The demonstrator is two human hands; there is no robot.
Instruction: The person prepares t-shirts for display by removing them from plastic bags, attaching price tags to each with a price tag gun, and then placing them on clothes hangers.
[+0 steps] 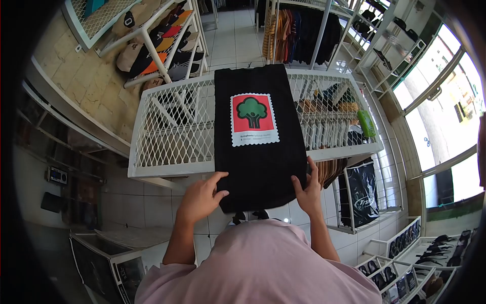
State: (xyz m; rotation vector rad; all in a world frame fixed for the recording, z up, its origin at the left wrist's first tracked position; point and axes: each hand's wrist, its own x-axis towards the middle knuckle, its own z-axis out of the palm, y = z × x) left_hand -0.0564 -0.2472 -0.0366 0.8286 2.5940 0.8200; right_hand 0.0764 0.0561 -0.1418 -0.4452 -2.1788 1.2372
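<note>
A folded black T-shirt (pixel 260 175) lies lengthwise across a white mesh-topped table (pixel 172 129). Its near end hangs over the front edge. On its chest is a stamp-shaped print (pixel 254 120) with a green tree on red and small lettering below. My left hand (pixel 202 198) is at the shirt's left edge, thumb and index finger spread along the cloth. At the right edge, my right hand (pixel 308 191) has its thumb on top of the fabric and its fingers along the side. The cloth partly hides the fingertips of both hands.
A green packet (pixel 365 123) rests at the table's right end. Caps fill a white rack (pixel 164 50) at back left. Hanging shirts (pixel 298 35) stand behind the table. Sandals (pixel 405 238) sit on racks at lower right, near a black bag (pixel 362 195).
</note>
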